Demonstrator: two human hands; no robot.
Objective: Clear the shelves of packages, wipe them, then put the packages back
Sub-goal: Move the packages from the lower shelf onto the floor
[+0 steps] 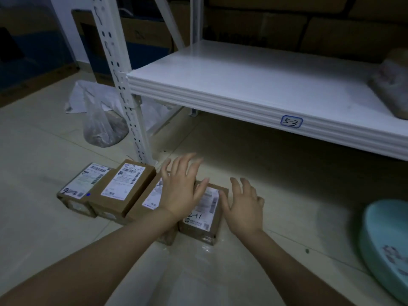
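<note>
Head view: fingers [187,164] of both hands are spread, holding nothing. The left hand [181,193] is over a row of four boxes [123,188] on the floor [287,195], lower centre. The right hand [241,208] is beside the rightmost box [205,219]. A white shelf [254,85] fills the upper right.

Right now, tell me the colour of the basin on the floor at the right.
The basin is pale turquoise; the head view shows it best.
</note>
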